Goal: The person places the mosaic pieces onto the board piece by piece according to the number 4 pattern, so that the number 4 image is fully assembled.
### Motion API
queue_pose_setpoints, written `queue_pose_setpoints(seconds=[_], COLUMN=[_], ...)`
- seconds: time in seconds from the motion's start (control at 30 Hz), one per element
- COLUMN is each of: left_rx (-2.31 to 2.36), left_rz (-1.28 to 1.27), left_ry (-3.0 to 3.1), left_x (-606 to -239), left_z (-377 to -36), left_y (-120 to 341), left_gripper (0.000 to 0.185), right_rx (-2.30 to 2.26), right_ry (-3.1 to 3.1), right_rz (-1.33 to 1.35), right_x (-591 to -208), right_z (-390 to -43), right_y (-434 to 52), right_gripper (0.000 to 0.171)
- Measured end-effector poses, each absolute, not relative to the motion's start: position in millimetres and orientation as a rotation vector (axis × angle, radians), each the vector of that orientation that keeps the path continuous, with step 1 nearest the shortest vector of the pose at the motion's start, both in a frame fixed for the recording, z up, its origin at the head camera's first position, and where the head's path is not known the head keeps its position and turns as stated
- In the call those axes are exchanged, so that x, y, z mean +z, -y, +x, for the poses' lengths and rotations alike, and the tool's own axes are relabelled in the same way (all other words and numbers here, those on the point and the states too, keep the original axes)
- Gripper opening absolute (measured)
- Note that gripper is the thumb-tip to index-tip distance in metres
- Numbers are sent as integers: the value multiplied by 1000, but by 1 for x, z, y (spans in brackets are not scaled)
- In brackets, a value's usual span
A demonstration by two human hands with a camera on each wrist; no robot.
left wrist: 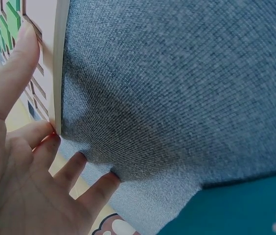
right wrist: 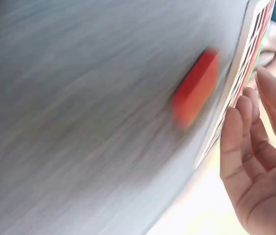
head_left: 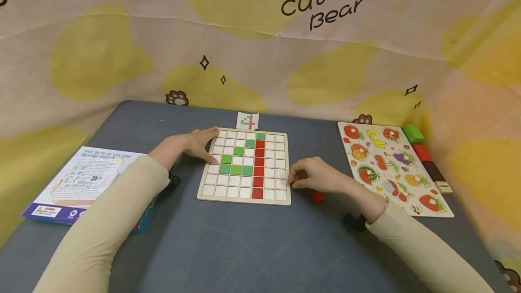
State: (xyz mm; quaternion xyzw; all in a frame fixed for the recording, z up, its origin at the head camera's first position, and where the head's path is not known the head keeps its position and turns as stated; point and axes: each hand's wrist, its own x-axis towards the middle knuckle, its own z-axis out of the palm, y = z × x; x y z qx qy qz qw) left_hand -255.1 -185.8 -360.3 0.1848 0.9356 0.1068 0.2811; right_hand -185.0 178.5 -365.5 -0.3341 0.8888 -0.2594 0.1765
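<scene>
A square wooden grid board (head_left: 244, 200) lies mid-table, holding green tiles (head_left: 236, 169) in several cells and a column of red tiles (head_left: 258, 182). My left hand (head_left: 197, 144) rests at its upper left corner. In the left wrist view, the thumb (left wrist: 23, 54) touches the top face and the index fingertip meets the edge; the other fingers are spread. Just beside the right edge, my right hand (head_left: 317, 174) hovers with loosely bent fingers, and no tile shows between them. A loose red tile (right wrist: 199, 88), blurred in the right wrist view, lies on the table below that hand.
Behind the board stands a small pattern card (head_left: 247, 121). A boxed set (head_left: 77, 189) lies at the left, under the left forearm. To the right are a fruit puzzle board (head_left: 384, 166), a green block (head_left: 413, 134), a red block (head_left: 422, 152) and a black block (head_left: 433, 171).
</scene>
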Motion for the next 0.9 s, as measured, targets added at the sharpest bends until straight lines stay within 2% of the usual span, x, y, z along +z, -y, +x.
queue_pose_setpoints(seconds=[0.2, 0.37, 0.57, 0.9], left_rx=[297, 293, 294, 298], left_rz=[494, 498, 497, 487], left_ry=[-2506, -2518, -2513, -2503], left_x=[-361, -364, -362, -359], left_z=[-253, -252, -252, -251], left_y=[185, 184, 185, 184], left_gripper=[105, 105, 105, 105], right_rx=[-687, -654, -646, -624], right_ry=[-2457, -2398, -2386, -2460], right_rz=[-863, -841, -892, -894], right_x=[-371, -371, -373, -371], right_z=[-190, -188, -188, -195], right_y=[-224, -242, -241, -225], right_gripper=[11, 18, 25, 22])
